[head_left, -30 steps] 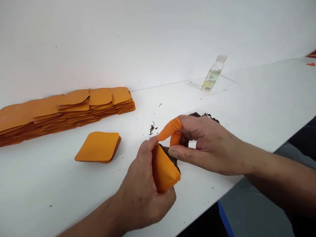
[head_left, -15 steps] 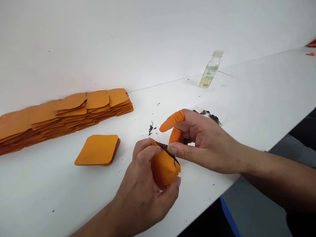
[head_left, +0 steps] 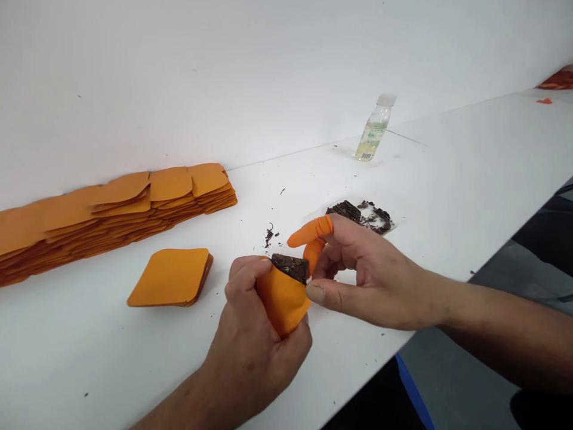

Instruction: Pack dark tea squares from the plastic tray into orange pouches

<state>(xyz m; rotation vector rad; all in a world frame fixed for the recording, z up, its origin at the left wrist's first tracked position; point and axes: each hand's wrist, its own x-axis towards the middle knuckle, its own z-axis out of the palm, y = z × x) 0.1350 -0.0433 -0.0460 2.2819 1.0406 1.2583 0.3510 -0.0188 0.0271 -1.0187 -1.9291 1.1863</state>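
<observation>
My left hand (head_left: 259, 334) is closed around an orange paper pouch (head_left: 284, 295), held tilted above the white table. Out of the pouch's upper opening sticks a dark brown, crumbly piece (head_left: 290, 267). My right hand (head_left: 364, 269), with orange covers on two fingers, is at the right side of the opening. Its thumb is by the pouch's edge and a covered finger is beside the dark piece; whether they grip it is unclear. Beyond the right hand, dark pieces (head_left: 344, 210) lie beside crumbs (head_left: 378, 218) on a clear sheet.
Overlapping orange pouches (head_left: 116, 209) line the wall at the left. A smaller orange stack (head_left: 172, 278) lies nearer. A clear bottle (head_left: 373, 131) stands at the back. Dark crumbs (head_left: 270, 235) dot the white table (head_left: 447, 179). Something reddish (head_left: 559, 79) lies far right.
The dark piece now shows more above the pouch's opening. Both hands and the pouch have shifted slightly left in view, and more of the dark pieces behind the right hand is visible.
</observation>
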